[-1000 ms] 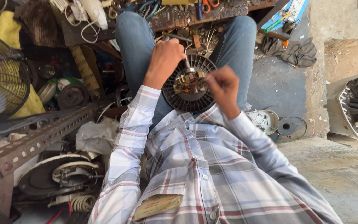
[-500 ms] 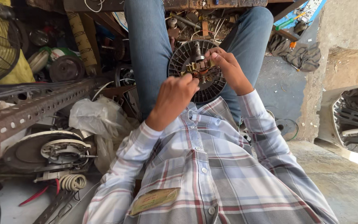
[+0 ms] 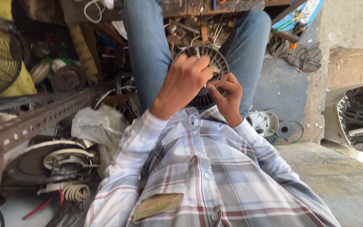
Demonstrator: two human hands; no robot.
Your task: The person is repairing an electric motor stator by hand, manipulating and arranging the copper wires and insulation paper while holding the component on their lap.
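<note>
A round black slotted motor part [image 3: 218,63] rests on my lap between my jeans-clad knees. My left hand [image 3: 185,80] lies over its middle with fingers curled, fingertips pinching at something small near the centre. My right hand [image 3: 227,94] grips the part's lower right rim with thumb and fingers closed on it. Most of the part is hidden behind both hands. My plaid shirt sleeves fill the lower frame.
A rusty perforated metal rail [image 3: 34,122] runs along the left. Below it lie a round motor housing [image 3: 51,162], a wire coil [image 3: 76,192] and red-handled pliers [image 3: 38,208]. A yellow fan cage [image 3: 1,54] stands far left. Round fan parts [image 3: 274,124] sit on the floor at right.
My left hand has moved up from below onto the centre of the motor part. My right hand has slid down to its lower right rim. The view has tilted slightly.
</note>
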